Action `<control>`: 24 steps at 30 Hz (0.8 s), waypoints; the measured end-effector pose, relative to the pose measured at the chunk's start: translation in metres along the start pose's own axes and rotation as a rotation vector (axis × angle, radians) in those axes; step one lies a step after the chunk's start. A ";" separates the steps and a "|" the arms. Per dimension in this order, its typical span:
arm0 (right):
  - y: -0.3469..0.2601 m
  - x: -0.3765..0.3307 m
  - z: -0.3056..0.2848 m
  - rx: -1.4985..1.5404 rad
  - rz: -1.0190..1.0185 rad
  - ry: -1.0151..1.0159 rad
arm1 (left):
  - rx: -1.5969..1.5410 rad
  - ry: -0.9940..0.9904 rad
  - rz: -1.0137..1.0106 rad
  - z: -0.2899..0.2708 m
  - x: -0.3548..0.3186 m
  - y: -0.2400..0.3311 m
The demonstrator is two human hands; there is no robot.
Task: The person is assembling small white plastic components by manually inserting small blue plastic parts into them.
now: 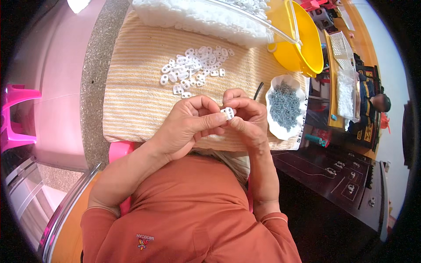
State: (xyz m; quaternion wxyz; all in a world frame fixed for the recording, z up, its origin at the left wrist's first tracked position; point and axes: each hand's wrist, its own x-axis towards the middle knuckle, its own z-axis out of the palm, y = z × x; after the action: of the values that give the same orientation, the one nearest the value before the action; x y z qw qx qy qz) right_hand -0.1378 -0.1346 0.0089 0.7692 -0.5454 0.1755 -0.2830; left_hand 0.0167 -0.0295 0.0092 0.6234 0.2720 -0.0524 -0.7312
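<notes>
Between my two hands, near the table's front edge, is a small white plastic piece with dark round holes (227,113). The fingertips of my left hand (188,125) pinch it from the left. On its other side, my right hand (249,117) has thumb and fingers closed on the same piece. Whether a smaller part sits in the fingers is hidden. Beyond my hands lies a loose pile of similar white plastic pieces (188,65) on a striped cloth (136,83). To the right, a white scalloped dish (272,125) holds many small grey metal parts (287,105).
A clear plastic box (245,37) full of white pieces stands at the table's far side. Beside it is a yellow tub (313,48). A thin black stick (258,90) lies near the dish. Pink plastic stools (19,116) stand at left, and dark carved furniture (333,175) at right.
</notes>
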 end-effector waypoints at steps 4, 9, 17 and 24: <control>-0.002 -0.001 0.002 -0.040 0.027 -0.012 | 0.007 -0.028 0.009 0.000 -0.001 -0.002; -0.001 -0.002 0.005 -0.065 0.000 -0.002 | 0.002 -0.033 0.020 0.001 -0.003 -0.003; -0.001 -0.004 0.007 -0.089 -0.067 -0.027 | -0.022 -0.051 0.064 0.003 -0.003 -0.006; -0.004 -0.004 0.008 -0.022 -0.035 -0.025 | 0.042 -0.096 0.064 0.001 0.000 -0.004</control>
State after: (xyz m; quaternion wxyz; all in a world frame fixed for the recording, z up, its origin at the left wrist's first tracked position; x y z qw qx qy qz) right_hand -0.1373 -0.1269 0.0155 0.7603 -0.5601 0.1597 -0.2876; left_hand 0.0130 -0.0290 0.0082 0.6374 0.2478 -0.1062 -0.7219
